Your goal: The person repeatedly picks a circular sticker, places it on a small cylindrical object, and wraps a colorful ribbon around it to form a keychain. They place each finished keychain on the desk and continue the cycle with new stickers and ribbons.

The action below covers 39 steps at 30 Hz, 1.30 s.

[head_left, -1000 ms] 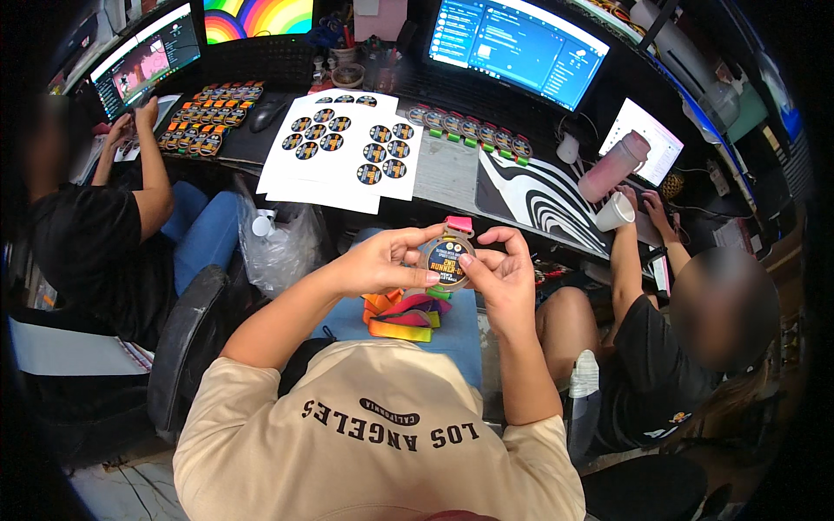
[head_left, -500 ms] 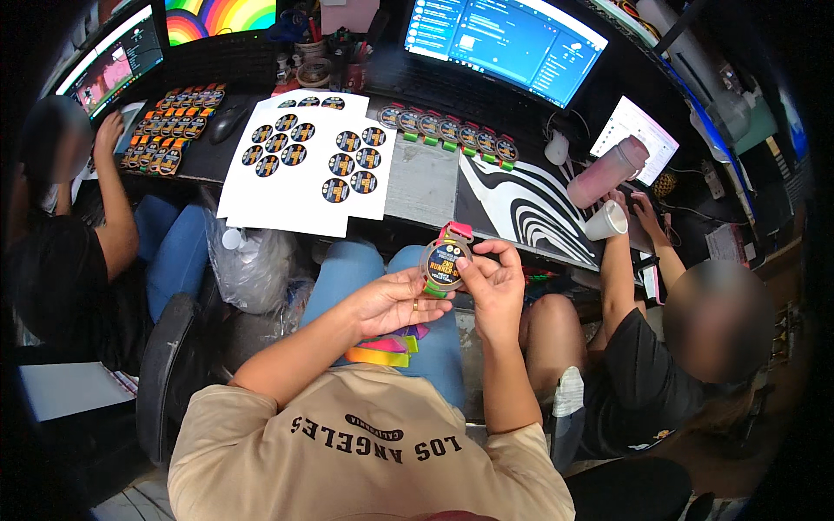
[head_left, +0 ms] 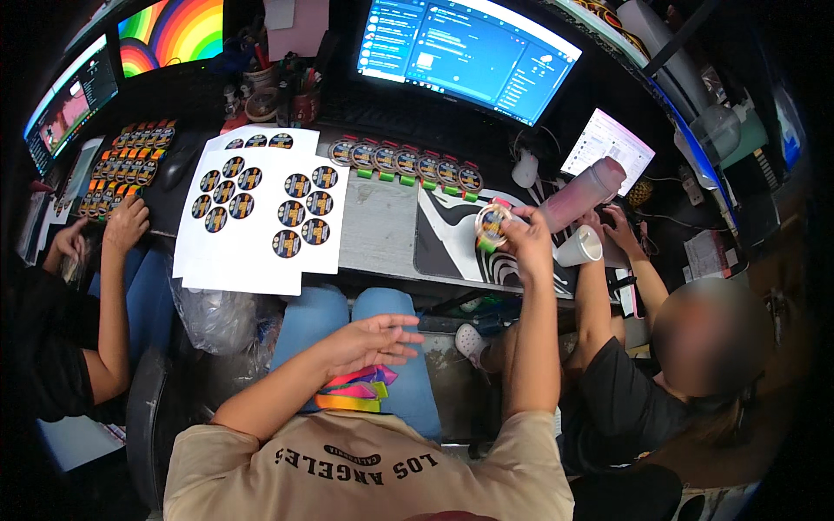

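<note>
Over at the desk (head_left: 369,230), someone in a tan shirt (head_left: 365,486) pinches a round medal (head_left: 492,226) in the right hand (head_left: 528,241) above a black-and-white mat (head_left: 441,234), while the left hand (head_left: 372,341), loosely spread, hovers near bright ribbons (head_left: 347,403) on their lap (head_left: 393,304). A neat row of medals (head_left: 406,163) sits along the desk beside white sheets (head_left: 261,260) bearing dark discs (head_left: 298,185), and farther right a pink bottle (head_left: 580,194) is near a white cup (head_left: 577,248).

Grey desk (head_left: 378,227) with sheets (head_left: 265,239), medals (head_left: 406,163)

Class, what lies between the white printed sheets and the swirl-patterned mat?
In the head view, grey desk lies between the sheets and the mat, with a row of medals along its far side.
</note>
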Each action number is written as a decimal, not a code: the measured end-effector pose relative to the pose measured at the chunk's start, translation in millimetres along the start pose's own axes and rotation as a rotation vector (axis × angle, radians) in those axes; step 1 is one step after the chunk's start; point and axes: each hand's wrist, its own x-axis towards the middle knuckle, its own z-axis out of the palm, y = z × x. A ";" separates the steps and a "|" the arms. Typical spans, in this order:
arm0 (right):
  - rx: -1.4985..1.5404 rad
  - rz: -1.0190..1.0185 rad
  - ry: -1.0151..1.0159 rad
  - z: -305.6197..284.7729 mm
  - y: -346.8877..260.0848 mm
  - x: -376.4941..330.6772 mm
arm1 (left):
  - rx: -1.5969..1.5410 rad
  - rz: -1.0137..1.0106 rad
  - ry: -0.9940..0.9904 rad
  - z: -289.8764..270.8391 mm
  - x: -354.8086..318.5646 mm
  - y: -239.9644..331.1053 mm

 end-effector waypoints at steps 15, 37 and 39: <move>-0.093 0.357 -0.143 -51.2 34.0 163.1 | 0.160 -0.125 0.090 -15.3 -7.6 -1.0; -0.418 0.285 -0.079 -28.1 25.6 155.2 | 0.200 -0.109 0.042 -15.0 -17.4 -12.1; -0.427 0.280 -0.076 -28.4 27.8 154.4 | 0.198 -0.099 0.040 -15.3 -18.1 -14.0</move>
